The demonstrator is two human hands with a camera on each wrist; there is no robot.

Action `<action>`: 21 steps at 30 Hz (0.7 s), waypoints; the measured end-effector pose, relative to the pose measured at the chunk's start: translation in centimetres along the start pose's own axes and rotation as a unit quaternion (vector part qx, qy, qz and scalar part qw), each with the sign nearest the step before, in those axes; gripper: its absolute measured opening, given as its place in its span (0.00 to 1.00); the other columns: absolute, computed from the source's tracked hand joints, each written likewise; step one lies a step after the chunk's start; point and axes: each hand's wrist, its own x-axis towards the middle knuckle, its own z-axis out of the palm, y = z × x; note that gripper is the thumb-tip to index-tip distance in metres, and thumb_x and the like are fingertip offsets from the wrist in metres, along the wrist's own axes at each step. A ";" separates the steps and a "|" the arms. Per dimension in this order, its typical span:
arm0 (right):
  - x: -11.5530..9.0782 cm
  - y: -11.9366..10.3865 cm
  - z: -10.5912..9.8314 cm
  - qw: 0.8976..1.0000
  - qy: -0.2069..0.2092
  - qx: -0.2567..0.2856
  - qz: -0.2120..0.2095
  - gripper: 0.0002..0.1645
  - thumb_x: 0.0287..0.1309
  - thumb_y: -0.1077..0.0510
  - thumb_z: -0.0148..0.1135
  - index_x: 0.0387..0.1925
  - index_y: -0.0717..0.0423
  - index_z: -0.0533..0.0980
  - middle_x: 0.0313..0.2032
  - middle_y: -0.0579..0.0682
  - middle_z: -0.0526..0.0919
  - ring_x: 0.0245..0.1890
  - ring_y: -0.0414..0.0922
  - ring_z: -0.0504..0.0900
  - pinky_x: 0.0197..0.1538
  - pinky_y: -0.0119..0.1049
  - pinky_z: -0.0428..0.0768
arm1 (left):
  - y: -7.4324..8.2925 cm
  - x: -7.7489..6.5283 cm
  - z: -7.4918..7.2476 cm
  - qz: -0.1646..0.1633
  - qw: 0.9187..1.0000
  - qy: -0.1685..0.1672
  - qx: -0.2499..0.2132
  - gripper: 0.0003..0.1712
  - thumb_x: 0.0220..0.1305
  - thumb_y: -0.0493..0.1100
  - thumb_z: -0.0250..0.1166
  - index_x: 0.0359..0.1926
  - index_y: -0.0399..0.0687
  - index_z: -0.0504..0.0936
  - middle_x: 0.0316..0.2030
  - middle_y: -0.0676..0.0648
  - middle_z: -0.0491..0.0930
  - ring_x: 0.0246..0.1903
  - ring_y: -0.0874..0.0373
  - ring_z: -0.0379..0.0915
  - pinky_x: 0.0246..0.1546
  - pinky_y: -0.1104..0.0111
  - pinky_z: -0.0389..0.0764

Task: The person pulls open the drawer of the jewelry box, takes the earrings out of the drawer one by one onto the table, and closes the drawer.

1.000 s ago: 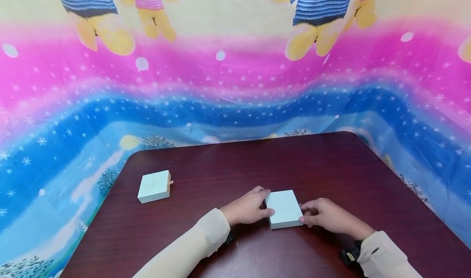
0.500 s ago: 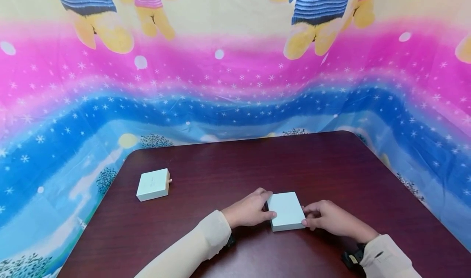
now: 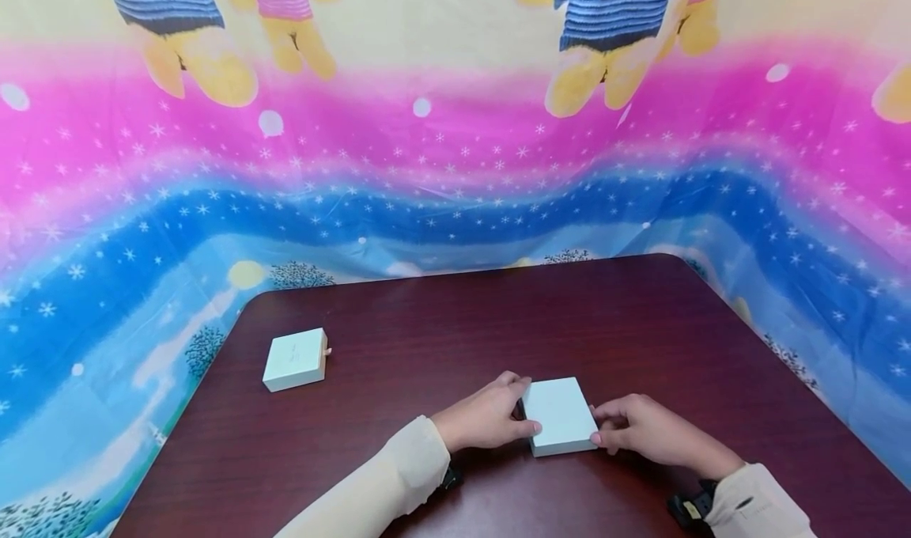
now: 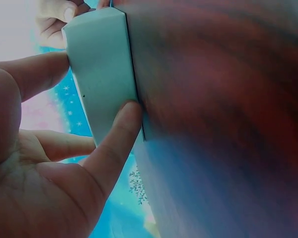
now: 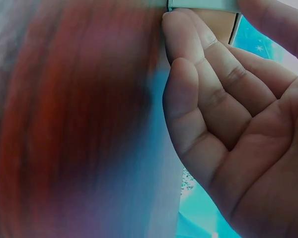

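A flat, pale white square box (image 3: pixel 562 417) lies on the dark red table between both hands. My left hand (image 3: pixel 482 414) grips its left side, thumb at the near corner and fingers along the far part of that side. In the left wrist view, the fingertips press against the box's pale side wall (image 4: pixel 102 69). At the opposite side, my right hand (image 3: pixel 644 430) holds the box with thumb and fingertips close to the right edge. The right wrist view shows a tan end face (image 5: pixel 221 25) of the box, partly covered by the fingers.
A second pale box (image 3: pixel 295 360) with a small ribbon tab (image 3: pixel 328 352) on its right side lies at the table's left. A printed cloth (image 3: pixel 441 150) hangs behind and beside the table (image 3: pixel 427 324).
The box and both hands have shifted slightly right and nearer to me. Both hands keep their hold. The second box stays where it was.
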 end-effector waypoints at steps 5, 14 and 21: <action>0.0 0.2 0.0 1.000 -0.001 0.001 -0.006 0.31 0.63 0.49 0.64 0.55 0.72 0.75 0.29 0.45 0.85 0.27 0.42 0.80 0.27 0.35 0.76 | 0.1 -0.1 0.0 -0.002 1.000 -0.001 -0.002 0.44 0.67 0.59 0.61 0.73 0.38 0.59 0.67 0.44 0.63 0.61 0.62 0.64 0.55 0.70 0.70; 0.0 0.3 -0.5 1.000 0.004 -0.003 -0.006 0.30 0.63 0.50 0.64 0.56 0.70 0.75 0.29 0.45 0.85 0.26 0.42 0.80 0.26 0.35 0.76 | 0.1 0.6 0.4 -0.015 1.000 -0.009 0.006 0.44 0.69 0.61 0.57 0.75 0.42 0.55 0.70 0.45 0.58 0.67 0.61 0.57 0.59 0.67 0.67; -0.1 0.4 -0.7 1.000 0.005 -0.002 -0.008 0.26 0.63 0.50 0.64 0.54 0.67 0.77 0.30 0.46 0.85 0.27 0.43 0.80 0.27 0.35 0.75 | 0.3 0.8 0.4 -0.019 1.000 -0.011 0.002 0.44 0.69 0.61 0.57 0.75 0.42 0.55 0.71 0.45 0.56 0.68 0.61 0.55 0.60 0.67 0.66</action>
